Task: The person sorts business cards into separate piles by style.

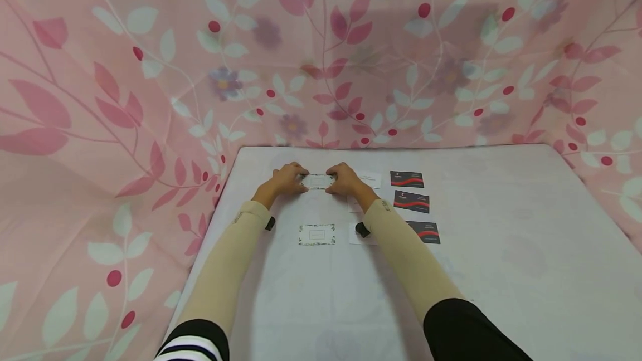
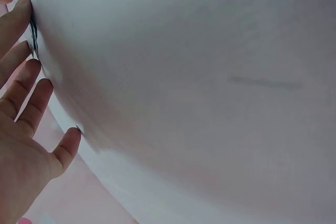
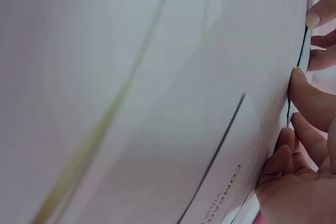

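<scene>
Both hands grip a white business card with a leafy green border [image 1: 317, 181] near the back left of the table. My left hand [image 1: 288, 180] has thumb and fingers at its left corners; my right hand [image 1: 346, 181] has them at its right corners. The left wrist view shows the left hand [image 2: 23, 153] at the frame's edge, the card seen as a thin dark-edged strip [image 2: 34, 30]. In the right wrist view, the right hand [image 3: 304, 190] has its thumb on the card's edge. A second leaf-bordered card [image 1: 317, 234] lies flat nearer the front, directly below the held one.
Right of the hands is a column of plain white cards [image 1: 370, 179], partly covered by the right hand and arm. Beyond it stands a column of dark cards with a red stripe [image 1: 411, 201]. The white-covered table [image 1: 501, 272] meets a pink floral curtain [image 1: 341, 71] behind.
</scene>
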